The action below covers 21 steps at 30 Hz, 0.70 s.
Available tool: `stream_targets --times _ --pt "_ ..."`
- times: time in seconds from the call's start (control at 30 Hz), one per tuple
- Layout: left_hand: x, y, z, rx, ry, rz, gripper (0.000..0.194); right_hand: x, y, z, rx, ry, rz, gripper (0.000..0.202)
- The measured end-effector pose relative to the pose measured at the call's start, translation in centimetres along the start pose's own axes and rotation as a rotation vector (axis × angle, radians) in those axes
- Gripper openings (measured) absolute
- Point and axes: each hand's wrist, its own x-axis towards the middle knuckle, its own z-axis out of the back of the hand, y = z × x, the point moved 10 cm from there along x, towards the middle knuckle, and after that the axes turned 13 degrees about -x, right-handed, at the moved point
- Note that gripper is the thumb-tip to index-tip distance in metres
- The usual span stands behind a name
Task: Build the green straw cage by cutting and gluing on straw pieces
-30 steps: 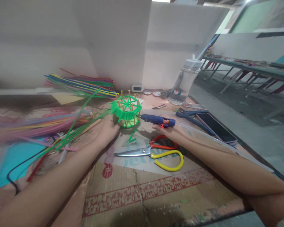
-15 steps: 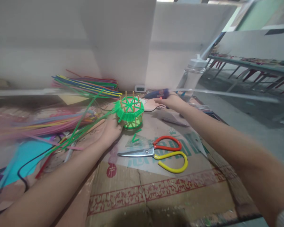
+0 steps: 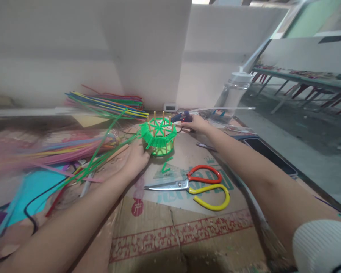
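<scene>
A small green pipe-cleaner model (image 3: 170,137) with upright wooden sticks stands on the cardboard, green fringe along its left and front. My left hand (image 3: 136,157) is closed at its left side, fingertips partly hidden behind the model. My right hand (image 3: 199,123) is wrapped round a dark blue glue gun (image 3: 182,118) with a small red light; its nozzle points left, close to the model's back right, and whether it touches cannot be made out. In front lie short green pipe-cleaner pieces (image 3: 166,168) and open scissors (image 3: 178,185) with one red and one yellow handle.
Bundles of coloured pipe cleaners (image 3: 108,102) lie at the back left, and loose pink ones (image 3: 74,149) nearer. A small white digital display (image 3: 169,107) stands by the wall. At right are a clear bottle (image 3: 235,91) and a phone (image 3: 268,154).
My right hand has brought the glue gun left and slightly down, nearer the model. My left hand stays at the model. The whole view has shifted slightly.
</scene>
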Motion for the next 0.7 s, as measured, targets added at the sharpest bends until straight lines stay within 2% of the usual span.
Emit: stream_targets --times 0.13,0.17,0.23,0.3,0.4,0.5,0.6,0.7 --pt "0.1 0.2 0.0 -0.007 -0.007 0.004 0.021 -4.0 -1.0 2.2 -0.116 -0.054 0.005 0.053" --pt "0.2 0.1 0.0 -0.008 -0.009 0.005 0.020 -5.4 -0.9 2.7 -0.133 -0.070 0.016 0.047" --pt "0.2 0.1 0.0 -0.013 -0.012 0.008 0.020 -8.5 0.6 4.0 -0.213 -0.164 0.114 0.029" --pt "0.2 0.1 0.0 -0.021 -0.015 0.010 0.020 -11.6 3.7 4.2 -0.225 -0.205 0.292 0.020" --pt "0.2 0.0 -0.1 -0.033 -0.015 0.002 0.020 -15.3 8.8 2.3 -0.135 -0.081 0.549 0.018" --pt "0.2 -0.1 0.0 -0.037 -0.010 -0.004 0.021 -17.2 12.7 0.1 -0.152 0.005 0.696 0.026" --pt "0.2 -0.2 -0.1 -0.034 -0.009 0.001 0.020 -17.0 14.2 -1.7 -0.211 0.013 0.724 0.022" --pt "-0.1 0.0 -0.2 -0.037 -0.015 0.014 0.017 -16.4 14.0 -2.6 -0.217 -0.005 0.705 0.015"
